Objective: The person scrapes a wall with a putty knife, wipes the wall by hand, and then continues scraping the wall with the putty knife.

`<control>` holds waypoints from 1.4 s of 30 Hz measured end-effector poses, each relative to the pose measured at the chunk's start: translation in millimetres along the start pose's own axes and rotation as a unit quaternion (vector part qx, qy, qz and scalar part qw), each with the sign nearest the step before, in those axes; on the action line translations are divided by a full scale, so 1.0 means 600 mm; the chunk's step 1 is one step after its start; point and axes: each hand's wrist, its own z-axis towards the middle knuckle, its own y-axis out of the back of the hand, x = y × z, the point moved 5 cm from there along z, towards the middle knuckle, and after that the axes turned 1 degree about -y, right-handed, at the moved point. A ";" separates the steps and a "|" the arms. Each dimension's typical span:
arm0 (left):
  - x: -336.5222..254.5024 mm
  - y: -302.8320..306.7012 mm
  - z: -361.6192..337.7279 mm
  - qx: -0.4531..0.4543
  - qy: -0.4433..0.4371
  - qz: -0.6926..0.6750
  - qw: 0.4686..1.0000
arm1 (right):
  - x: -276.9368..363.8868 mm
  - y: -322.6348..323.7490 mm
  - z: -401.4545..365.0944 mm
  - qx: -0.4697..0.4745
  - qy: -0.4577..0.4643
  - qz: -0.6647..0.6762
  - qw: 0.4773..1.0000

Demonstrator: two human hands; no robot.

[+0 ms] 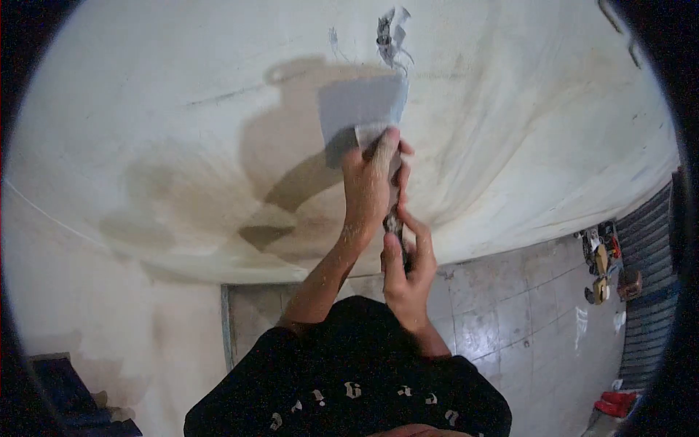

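Overhead, a pale wall surface [510,95] carries a grey square patch [357,98]. My left hand [370,182] is closed around the upper part of a scraper, its thumb pressed near the pale blade [368,135], which lies over the lower edge of the patch. Lower down, my right hand [411,273] grips the scraper's dark, worn handle [394,222]. Fingers hide much of the tool's middle. Just above the patch is a rough hole [386,40] with broken edges and something dark in it.
Tiled floor [502,313] shows below on the right. Tools and other items [601,262] lie by a ribbed shutter [650,284]. A red item [615,404] is at lower right, a dark object [65,386] at lower left. Shadows of my arms fall on the wall.
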 end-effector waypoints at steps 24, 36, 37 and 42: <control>-0.058 -0.055 0.004 -0.044 -0.071 0.023 0.996 | 0.050 0.036 0.031 0.039 0.045 0.033 0.998; -0.061 -0.057 0.011 -0.034 -0.065 0.022 0.997 | 0.072 0.041 0.038 0.080 0.044 0.006 0.996; -0.073 -0.061 0.011 -0.028 -0.065 0.017 0.997 | 0.079 0.040 0.041 0.083 0.042 0.004 0.996; -0.063 -0.060 0.015 -0.041 -0.062 0.014 0.997 | 0.080 0.043 0.048 0.076 0.060 -0.002 0.995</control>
